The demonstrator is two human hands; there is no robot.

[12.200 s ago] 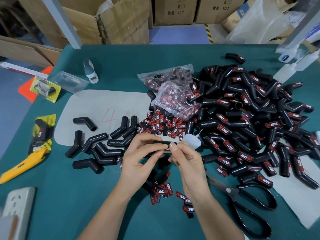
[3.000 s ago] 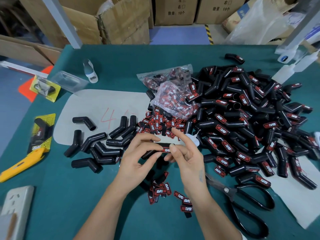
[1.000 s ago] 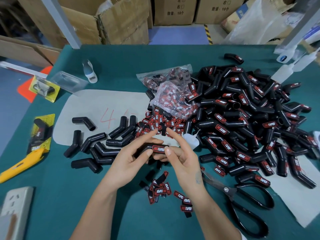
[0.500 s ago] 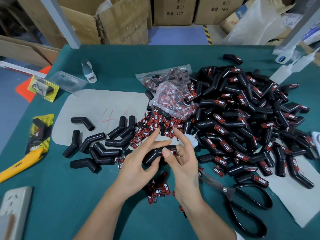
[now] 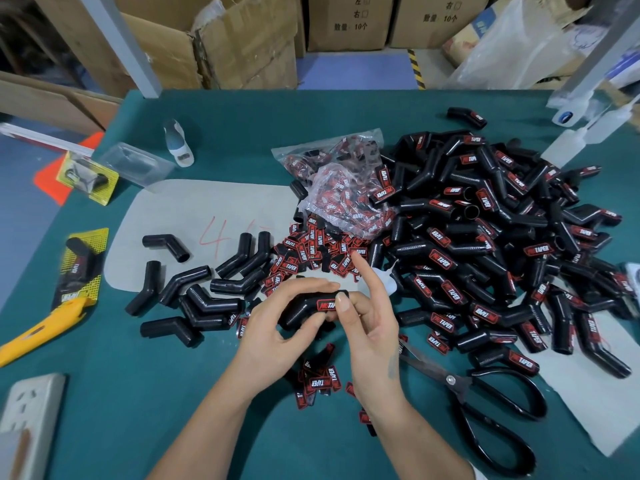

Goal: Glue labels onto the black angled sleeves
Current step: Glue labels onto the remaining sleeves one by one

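My left hand (image 5: 277,327) grips a black angled sleeve (image 5: 300,308) just above the table, fingers curled over its top. A red-and-black label (image 5: 325,305) sits on the sleeve's right arm. My right hand (image 5: 370,320) pinches that end, thumb pressing on the label's edge, index finger raised. Bare sleeves (image 5: 204,299) lie in a group to the left. A large heap of labelled sleeves (image 5: 485,244) fills the right. Loose labels (image 5: 311,254) lie beyond my hands, and a few more labels (image 5: 320,379) lie under my wrists.
A plastic bag of labels (image 5: 343,188) lies beside the heap. Black scissors (image 5: 485,403) lie at the right front. A yellow utility knife (image 5: 41,327) and a power strip (image 5: 27,417) sit at the left. White glue bottles (image 5: 568,143) stand far right.
The sleeve has been turned in my hands so its label faces up. My right thumb has moved onto the label's right edge and the index finger has lifted.
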